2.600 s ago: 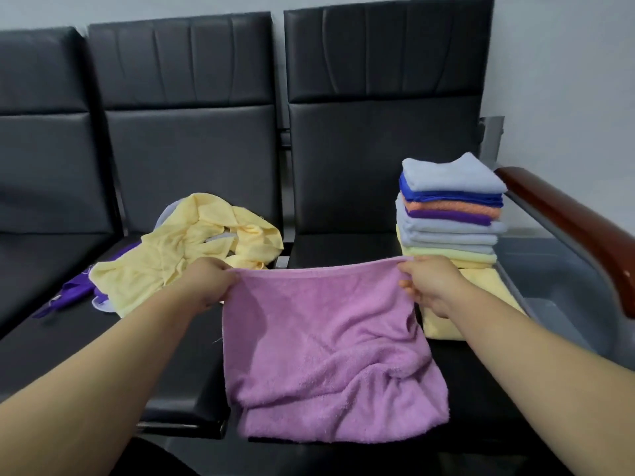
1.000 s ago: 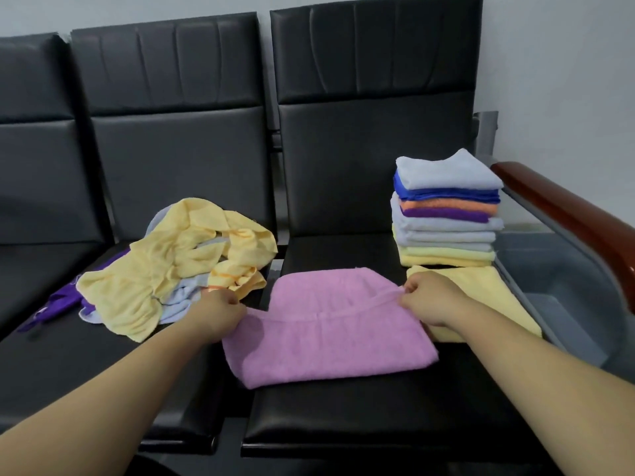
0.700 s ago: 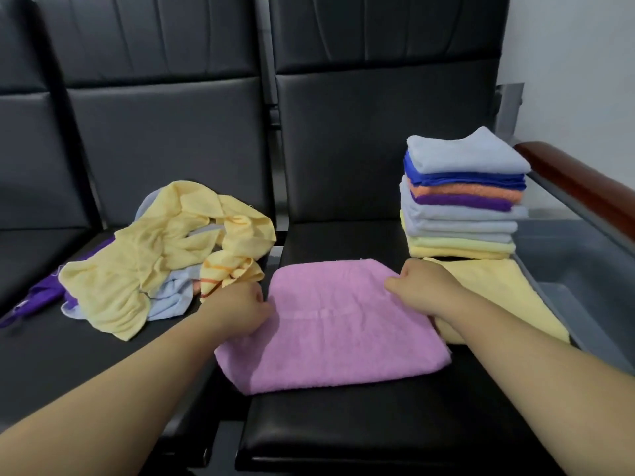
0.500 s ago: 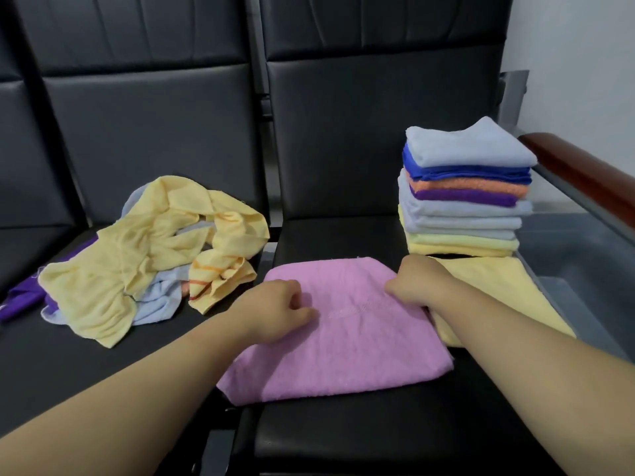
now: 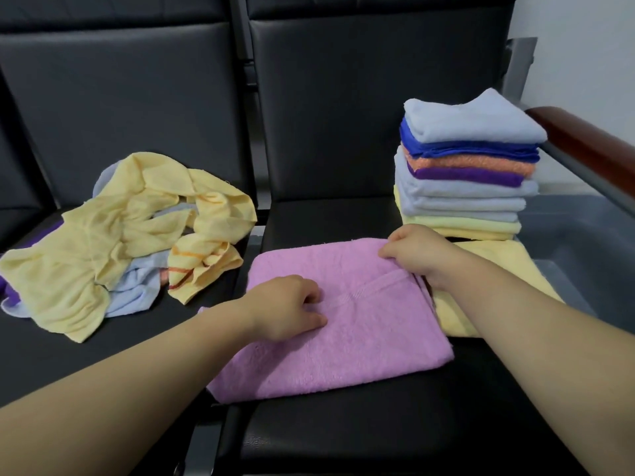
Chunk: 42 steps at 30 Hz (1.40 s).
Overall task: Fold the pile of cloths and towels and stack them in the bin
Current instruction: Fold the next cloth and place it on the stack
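One pink towel [image 5: 343, 338] lies half-folded on the black seat [image 5: 343, 434]. The right hand [image 5: 417, 257] pinches its far edge. The left hand [image 5: 285, 305] rests on it with fingers curled, grip unclear. A folded stack [image 5: 464, 187] stands just beside it. The grey bin [image 5: 577, 235] at right shows no towels. A crumpled pile [image 5: 113, 235] at left awaits folding.

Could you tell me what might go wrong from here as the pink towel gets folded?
The tall stack of folded towels stands close behind the right hand; a swung towel might topple it. The pink towel overhangs the gap between the seats at its near left corner, so it may slide off under the left hand.
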Tool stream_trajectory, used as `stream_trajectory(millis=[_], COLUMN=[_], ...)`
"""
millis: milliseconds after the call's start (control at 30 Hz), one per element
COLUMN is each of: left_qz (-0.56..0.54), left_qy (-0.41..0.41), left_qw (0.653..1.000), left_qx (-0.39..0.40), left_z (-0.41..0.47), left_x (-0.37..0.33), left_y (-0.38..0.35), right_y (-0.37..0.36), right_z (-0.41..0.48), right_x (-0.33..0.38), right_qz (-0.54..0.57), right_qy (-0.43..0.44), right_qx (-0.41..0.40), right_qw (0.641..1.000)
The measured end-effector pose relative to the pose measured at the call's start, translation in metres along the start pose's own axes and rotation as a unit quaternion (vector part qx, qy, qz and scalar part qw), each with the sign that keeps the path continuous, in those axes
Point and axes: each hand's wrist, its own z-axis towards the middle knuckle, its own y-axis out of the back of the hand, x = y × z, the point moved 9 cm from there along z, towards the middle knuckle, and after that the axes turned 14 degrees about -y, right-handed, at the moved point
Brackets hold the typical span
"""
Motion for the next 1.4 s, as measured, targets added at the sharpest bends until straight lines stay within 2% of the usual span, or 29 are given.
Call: stream_trajectory(millis=[67, 133, 233, 333, 367, 433, 500, 533, 567, 633, 700, 767, 867, 967, 1100, 1200, 1300, 1400], left_qz=[-0.003, -0.003, -0.007, -0.008, -0.006, -0.005, -0.007, -0.013, -0.028, -0.078, -0.096, -0.097, -0.107, -0.084, 0.002, 0.001, -0.027, -0.077], left_qy=[-0.007, -0.008, -0.006, -0.001, 0.000, 0.000, 0.002, 0.004, 0.004, 0.004, -0.006, -0.025, -0.052, -0.043, 0.033, 0.104, 0.152, 0.196], left_qw=[1.000, 1.000, 1.000, 1.000, 1.000, 1.000, 1.000, 1.000, 1.000, 0.997, 0.995, 0.993, 0.988, 0.990, 0.999, 0.994, 0.988, 0.970], left_qx=[-0.011, -0.014, -0.013, -0.014, -0.014, -0.014, -0.007, 0.000, 0.004, -0.007, -0.035, -0.066, -0.100, -0.107, -0.008, 0.037, -0.009, -0.120], left_z=[-0.002, -0.002, -0.004, -0.005, -0.005, -0.005, -0.005, -0.005, -0.006, -0.009, -0.012, -0.015, -0.020, -0.027, -0.044, -0.064, -0.078, -0.084], left_x=[-0.001, -0.001, 0.001, 0.002, 0.001, 0.000, 0.000, 0.001, 0.002, 0.005, 0.002, -0.003, -0.009, -0.006, 0.031, 0.067, 0.087, 0.102], left_y=[0.000, -0.001, -0.001, -0.001, -0.001, 0.000, 0.000, 0.000, 0.001, 0.005, 0.014, 0.022, 0.032, 0.044, 0.040, 0.036, 0.048, 0.063], right_y=[-0.005, -0.010, -0.015, -0.007, -0.002, 0.011, 0.019, 0.018, 0.012, -0.012, -0.036, -0.048, -0.048, -0.040, -0.017, -0.002, 0.009, 0.017], right_z=[0.004, 0.005, 0.005, 0.009, 0.009, 0.002, -0.011, -0.019, -0.026, -0.039, -0.048, -0.051, -0.047, -0.044, -0.033, -0.021, -0.010, -0.004], right_x=[-0.008, -0.009, -0.005, -0.008, -0.008, -0.003, 0.009, 0.017, 0.025, 0.032, 0.024, 0.017, 0.015, 0.016, 0.018, 0.009, -0.004, -0.010], right_qz=[0.140, 0.228, 0.303, 0.299, 0.257, 0.099, -0.062, -0.116, -0.154, -0.225, -0.308, -0.383, -0.428, -0.389, -0.274, -0.134, -0.004, 0.107], right_qy=[-0.039, -0.058, -0.052, -0.035, -0.022, 0.011, 0.054, 0.088, 0.124, 0.166, 0.159, 0.160, 0.166, 0.150, 0.123, 0.075, 0.026, -0.010], right_qx=[0.053, 0.095, 0.130, 0.084, 0.050, -0.043, -0.119, -0.128, -0.110, -0.012, 0.079, 0.095, 0.062, 0.065, 0.032, 0.006, -0.022, -0.032], right_qw=[0.988, 0.967, 0.943, 0.950, 0.965, 0.994, 0.989, 0.981, 0.974, 0.960, 0.935, 0.905, 0.886, 0.907, 0.953, 0.988, 0.999, 0.994])
